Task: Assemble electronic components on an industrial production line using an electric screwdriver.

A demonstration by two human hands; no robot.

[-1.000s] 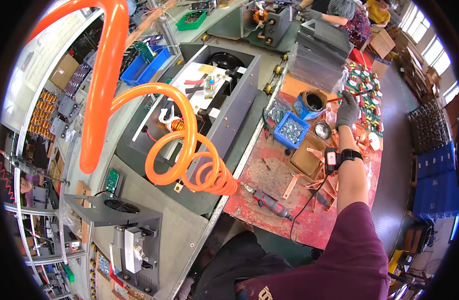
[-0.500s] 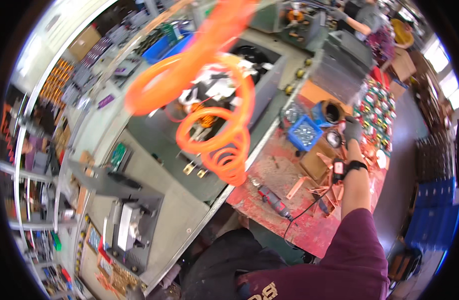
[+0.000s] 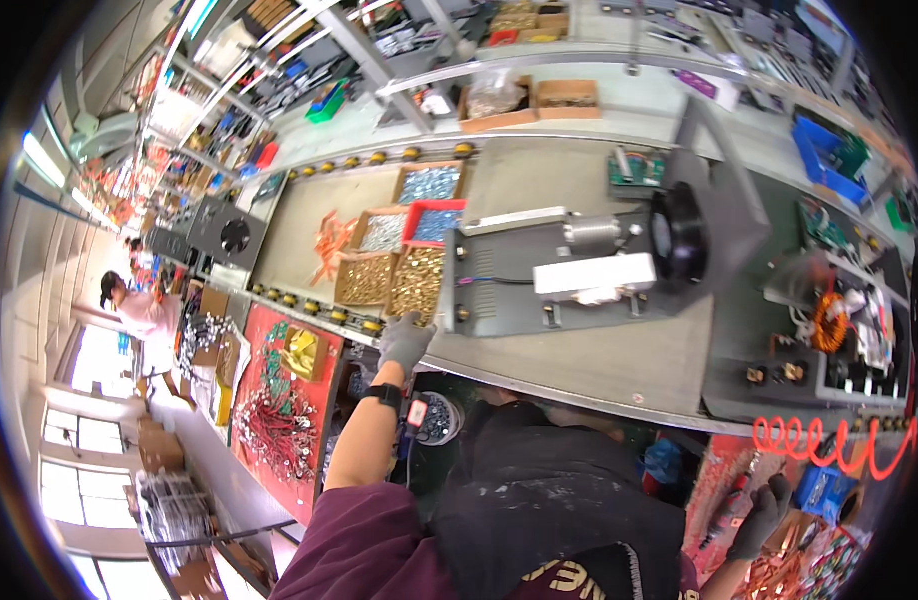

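My left hand [image 3: 407, 340], in a grey glove, reaches to the near edge of a cardboard bin of small brass-coloured parts [image 3: 418, 274]. Its fingers look loosely apart; their tips are small, and nothing shows in them. Low on the right, my gloved right hand [image 3: 761, 522] is over the red table beside a grey and red power screwdriver [image 3: 729, 507]. Those fingers are spread, and I cannot tell whether the thumb touches the tool. Ahead of me lies a grey metal chassis [image 3: 519, 320] with a black round fan [image 3: 679, 240] and a white block [image 3: 594, 274].
More bins of silver screws [image 3: 382, 232] and a red tray [image 3: 434, 222] sit beyond my left hand. Orange parts [image 3: 333, 245] lie left of them. An orange coiled hose [image 3: 824, 447] hangs at right. Below the bench stands a white bucket [image 3: 441, 418]. Another person [image 3: 144, 310] is far left.
The view has swung left, bringing the chassis and bins to the middle. My right hand has left the copper-coloured parts for the screwdriver's side. My left hand now reaches to the bins.
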